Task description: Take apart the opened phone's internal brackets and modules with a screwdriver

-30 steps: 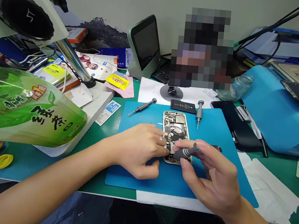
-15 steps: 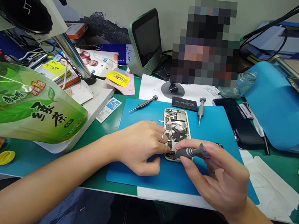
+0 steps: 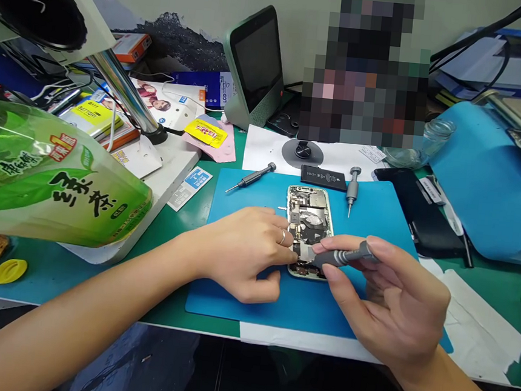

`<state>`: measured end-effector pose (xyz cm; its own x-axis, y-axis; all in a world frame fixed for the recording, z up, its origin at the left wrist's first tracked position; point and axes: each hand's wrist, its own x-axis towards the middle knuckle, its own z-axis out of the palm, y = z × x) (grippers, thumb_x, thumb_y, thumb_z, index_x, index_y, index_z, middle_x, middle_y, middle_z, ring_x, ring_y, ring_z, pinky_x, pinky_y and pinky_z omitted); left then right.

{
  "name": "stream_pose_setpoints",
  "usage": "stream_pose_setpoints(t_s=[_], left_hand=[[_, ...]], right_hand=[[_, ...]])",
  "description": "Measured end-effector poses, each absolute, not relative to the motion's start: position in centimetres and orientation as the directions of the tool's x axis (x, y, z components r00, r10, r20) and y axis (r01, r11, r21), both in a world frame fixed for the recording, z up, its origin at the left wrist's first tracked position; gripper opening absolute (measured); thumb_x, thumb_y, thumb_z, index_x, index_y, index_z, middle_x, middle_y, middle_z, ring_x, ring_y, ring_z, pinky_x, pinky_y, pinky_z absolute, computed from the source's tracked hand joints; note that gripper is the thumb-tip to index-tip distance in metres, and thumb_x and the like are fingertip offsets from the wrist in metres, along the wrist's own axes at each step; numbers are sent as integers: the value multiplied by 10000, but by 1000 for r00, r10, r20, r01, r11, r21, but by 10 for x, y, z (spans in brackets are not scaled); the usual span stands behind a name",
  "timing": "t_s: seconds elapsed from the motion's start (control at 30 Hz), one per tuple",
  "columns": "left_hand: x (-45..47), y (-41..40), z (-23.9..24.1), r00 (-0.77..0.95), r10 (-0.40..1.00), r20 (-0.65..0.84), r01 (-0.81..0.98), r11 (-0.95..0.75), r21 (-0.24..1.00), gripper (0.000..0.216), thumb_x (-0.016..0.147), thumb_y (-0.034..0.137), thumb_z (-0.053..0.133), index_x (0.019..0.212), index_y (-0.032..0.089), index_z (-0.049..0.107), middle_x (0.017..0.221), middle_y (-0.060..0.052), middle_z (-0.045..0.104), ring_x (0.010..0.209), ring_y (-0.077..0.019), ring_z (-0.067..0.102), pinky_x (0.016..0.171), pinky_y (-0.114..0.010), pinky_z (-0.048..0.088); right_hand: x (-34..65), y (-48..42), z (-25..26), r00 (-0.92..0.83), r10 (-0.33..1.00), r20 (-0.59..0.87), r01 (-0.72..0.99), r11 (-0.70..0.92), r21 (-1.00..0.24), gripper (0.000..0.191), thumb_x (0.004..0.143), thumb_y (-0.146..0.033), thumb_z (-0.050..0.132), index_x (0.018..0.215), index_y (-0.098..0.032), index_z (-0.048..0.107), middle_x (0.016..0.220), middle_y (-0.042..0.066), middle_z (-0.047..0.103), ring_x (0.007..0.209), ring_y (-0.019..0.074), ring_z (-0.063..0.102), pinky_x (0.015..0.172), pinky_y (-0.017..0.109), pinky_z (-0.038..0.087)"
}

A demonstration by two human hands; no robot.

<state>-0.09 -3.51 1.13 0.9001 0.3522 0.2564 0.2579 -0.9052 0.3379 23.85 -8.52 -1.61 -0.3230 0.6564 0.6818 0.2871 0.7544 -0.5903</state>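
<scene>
Opened-up phone (image 3: 312,217) sits mid-frame on the blue mat (image 3: 305,309). My left hand (image 3: 251,243) is curled over its left edge, probably so it won't slide; can't tell if it's pinching anything. Right hand (image 3: 391,295)'s got a grey screwdriver (image 3: 339,257) pinched slantwise, control I guess.

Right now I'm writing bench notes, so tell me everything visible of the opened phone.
The opened phone lies insides up on the blue mat, long sides running away from the camera. A slim pale frame surrounds metal-looking plates, dark and coppery parts and a whitish patch near the middle. The left hand reaches over its left edge toward the lower end; the right hand holds a grey screwdriver over that end, hiding part of it.
</scene>
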Motion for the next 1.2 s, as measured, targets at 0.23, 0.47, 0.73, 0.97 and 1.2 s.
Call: stream_pose_setpoints(t_s=[0.23, 0.47, 0.73, 0.97, 1.2], left_hand=[[0, -35, 13, 906, 340, 251, 255, -913, 317, 128, 768, 183, 557, 787, 182, 684, 694, -50, 645, 685, -223, 531, 668, -396, 424], [-1, -36, 13, 903, 349, 250, 262, -910, 323, 155, 779, 188, 546, 793, 186, 701, 689, -47, 637, 698, -223, 531, 695, -394, 425], [-1, -37, 12, 903, 362, 231, 279, -904, 325, 161, 786, 193, 551, 816, 188, 709, 701, -50, 656, 704, -226, 540, 700, -396, 441], [-1, -36, 12, 899, 360, 248, 275, -907, 320, 160, 811, 202, 562, 814, 186, 721, 688, -43, 646, 705, -222, 549, 694, -389, 441], [1, -35, 10, 885, 353, 305, 275, -923, 270, 184, 935, 260, 581, 856, 175, 723, 728, -43, 675, 714, -212, 577, 653, -387, 413]], right_hand=[[236, -85, -12, -309, 683, 662, 320, 730, -604, 865, 819, 71, 711, 1560, -300, 463, 1182, 66, 752, 1020, 202, 771, 843, 313, 701], [237, -84, -12, -294, 684, 668, 331, 728, -600, 877, 815, 79, 705, 1563, -309, 466, 1188, 53, 744, 1028, 191, 769, 874, 296, 697], [236, -85, -12, -269, 705, 656, 340, 707, -620, 861, 830, 52, 720, 1554, -342, 472, 1180, 48, 744, 1023, 186, 770, 863, 299, 698], [237, -85, -14, -283, 696, 660, 327, 716, -616, 868, 823, 49, 722, 1555, -338, 462, 1193, 56, 754, 1014, 208, 779, 838, 337, 711], [235, -84, -10, -279, 690, 668, 311, 723, -616, 866, 811, 67, 715, 1547, -328, 484, 1177, 58, 764, 1000, 208, 784, 837, 330, 709]])
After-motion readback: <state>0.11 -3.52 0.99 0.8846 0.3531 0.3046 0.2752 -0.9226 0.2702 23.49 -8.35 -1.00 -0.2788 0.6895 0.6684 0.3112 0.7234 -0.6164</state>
